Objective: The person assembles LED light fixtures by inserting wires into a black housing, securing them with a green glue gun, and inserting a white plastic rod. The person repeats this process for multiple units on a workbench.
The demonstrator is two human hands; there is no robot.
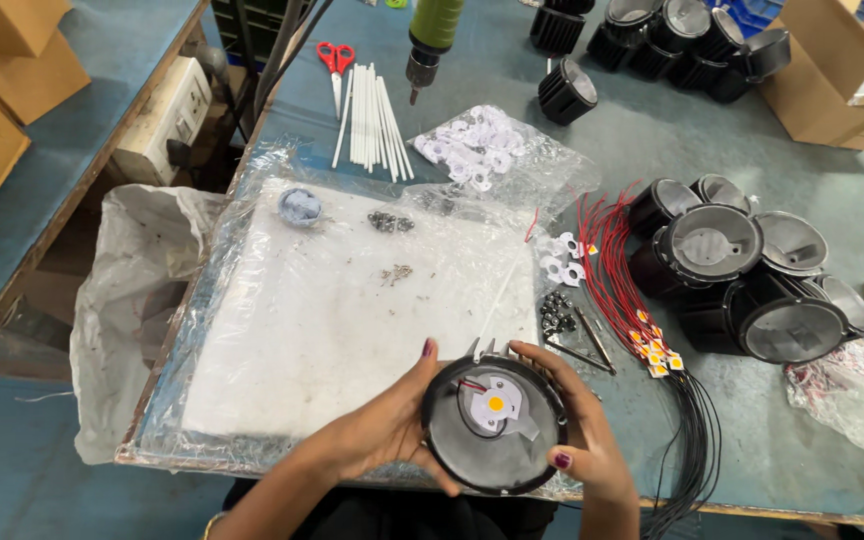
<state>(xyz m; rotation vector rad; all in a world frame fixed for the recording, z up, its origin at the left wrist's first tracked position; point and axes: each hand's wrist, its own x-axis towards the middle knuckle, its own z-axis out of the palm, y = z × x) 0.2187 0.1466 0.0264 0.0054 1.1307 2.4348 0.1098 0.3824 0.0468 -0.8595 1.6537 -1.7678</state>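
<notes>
Both my hands hold a round black finned lamp housing (493, 463) at the near edge of the bench. My left hand (382, 430) cups its left rim, thumb and fingers around the edge. My right hand (580, 435) grips its right rim. Inside the housing sits a white holder with a yellow LED chip (495, 404) and a short red wire. The housing hovers over the front right corner of a white foam pad wrapped in clear plastic (332, 310).
Red and black wired LED chips (642, 320) lie to the right, beside small black screws (555, 312). Stacked black housings (742, 280) stand right and at the back (672, 40). White tubes (372, 120), scissors (335, 62), a bag of white rings (477, 150) and a hanging screwdriver (430, 40) lie behind.
</notes>
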